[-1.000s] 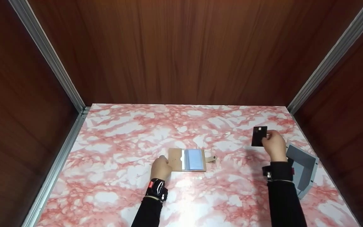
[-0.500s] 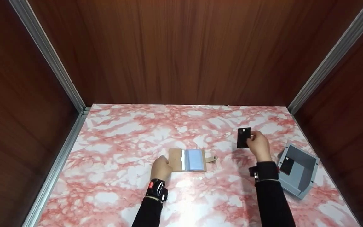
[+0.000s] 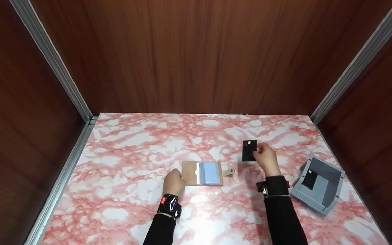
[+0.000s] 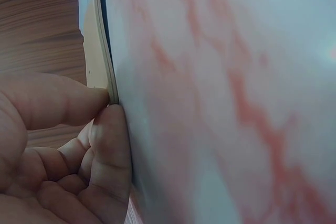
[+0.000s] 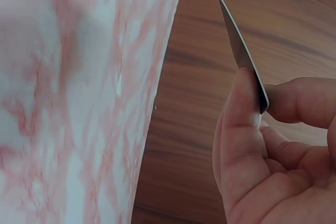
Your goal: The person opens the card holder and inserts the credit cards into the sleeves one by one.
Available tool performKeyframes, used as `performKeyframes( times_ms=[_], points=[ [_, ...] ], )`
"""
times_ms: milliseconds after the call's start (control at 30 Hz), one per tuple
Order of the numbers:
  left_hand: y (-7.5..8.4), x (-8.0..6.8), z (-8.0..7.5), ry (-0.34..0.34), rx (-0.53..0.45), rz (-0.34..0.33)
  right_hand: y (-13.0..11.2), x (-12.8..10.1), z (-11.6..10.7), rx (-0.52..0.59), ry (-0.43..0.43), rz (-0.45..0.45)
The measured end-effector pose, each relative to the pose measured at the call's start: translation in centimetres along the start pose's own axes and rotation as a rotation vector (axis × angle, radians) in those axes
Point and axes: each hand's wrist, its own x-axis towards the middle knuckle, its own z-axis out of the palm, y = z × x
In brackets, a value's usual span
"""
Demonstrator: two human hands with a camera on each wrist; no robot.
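Note:
An open tan card holder (image 3: 189, 173) with clear bluish sleeves (image 3: 211, 173) and a snap strap (image 3: 228, 172) lies on the marbled table. My left hand (image 3: 174, 182) pinches its left cover; in the left wrist view the thumb (image 4: 79, 100) is on top of the cover edge (image 4: 100, 61) and a finger lies underneath. Up and to the right of the holder, my right hand (image 3: 266, 159) holds a black chip card (image 3: 249, 150) raised over the table. The right wrist view shows that card (image 5: 239, 48) edge-on, pinched between thumb and fingers.
A grey bin (image 3: 332, 166) stands tilted at the table's right side, with another black card (image 3: 309, 179) inside. Dark wood panels (image 3: 196, 58) enclose the back and sides, joined by metal rails (image 3: 56, 64). The table (image 3: 131, 136) has a red and white marbled surface.
My right hand has carried the black card leftward, from beside the grey bin toward the card holder, uncovering the bin. The left hand and the holder have stayed in place.

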Motion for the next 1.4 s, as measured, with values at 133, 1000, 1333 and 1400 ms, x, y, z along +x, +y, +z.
performKeyframes(
  times_ms=[133, 1000, 1333, 1400],
  points=[
    [-0.1, 0.0, 0.1, 0.000, 0.007, 0.002, -0.3, -0.2, 1.0, 0.006, -0.018, 0.004],
    [0.0, 0.0, 0.1, -0.010, 0.015, -0.026, -2.0, -2.3, 6.4, 0.196, -0.087, -0.061],
    [0.3, -0.1, -0.2, -0.031, -0.011, -0.046, -2.5, -2.8, 7.6, 0.204, -0.098, -0.076],
    [0.4, -0.1, -0.4, -0.039, -0.019, -0.053, -2.6, -3.0, 7.8, 0.203, -0.108, -0.076]
  ],
)
